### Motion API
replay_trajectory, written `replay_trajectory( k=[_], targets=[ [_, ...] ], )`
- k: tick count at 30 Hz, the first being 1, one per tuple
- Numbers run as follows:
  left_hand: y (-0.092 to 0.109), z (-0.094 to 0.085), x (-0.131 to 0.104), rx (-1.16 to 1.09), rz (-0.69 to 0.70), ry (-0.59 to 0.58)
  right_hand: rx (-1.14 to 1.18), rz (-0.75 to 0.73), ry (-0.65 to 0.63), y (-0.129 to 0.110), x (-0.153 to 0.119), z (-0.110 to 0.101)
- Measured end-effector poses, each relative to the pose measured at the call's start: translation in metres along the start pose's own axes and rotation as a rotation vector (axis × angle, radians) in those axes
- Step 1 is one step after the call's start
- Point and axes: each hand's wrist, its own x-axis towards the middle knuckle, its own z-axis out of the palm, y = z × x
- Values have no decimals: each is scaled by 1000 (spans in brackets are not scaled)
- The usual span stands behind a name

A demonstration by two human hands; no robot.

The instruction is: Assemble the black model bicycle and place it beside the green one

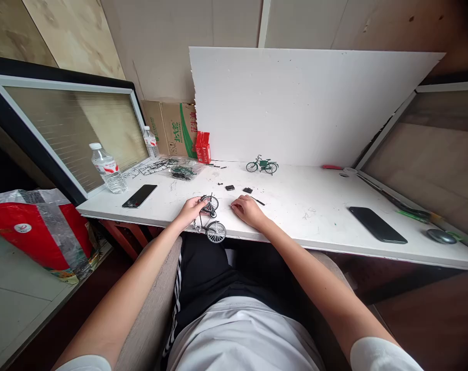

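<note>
My left hand (pixel 191 210) is closed on a black model bicycle (pixel 216 232), gripping it by one wheel at the table's front edge. The bicycle is tilted, and its other wheel hangs out past the edge. A short way to the right, my right hand (pixel 247 209) rests on the tabletop with its fingertips pinched together; whatever is between them is too small to make out. Beyond the hands lie a flat black piece (pixel 230 187) and another small black part (pixel 248 190). A thin dark stick-like piece (pixel 259 201) lies beside my right hand.
A green model bicycle (pixel 263 164) stands at the back of the white table (pixel 296 206). Left are a plastic bag of green parts (pixel 182 172), a phone (pixel 140 196) and a water bottle (pixel 109 169). Right are a black phone (pixel 378 225) and a mouse (pixel 441 236).
</note>
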Motion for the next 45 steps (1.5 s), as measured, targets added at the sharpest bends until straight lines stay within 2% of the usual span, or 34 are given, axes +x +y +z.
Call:
replay_trajectory(
  k=[27,35,45],
  targets=[
    [4,2,-2,-102,-38,13,0,-12,36,0,-1,-1],
    [9,-7,-2,-214,-78,83,5,-29,32,1,-3,-1],
    [12,-5,-6,-243,-67,25,30,-25,24,-1,-2,-2]
  ],
)
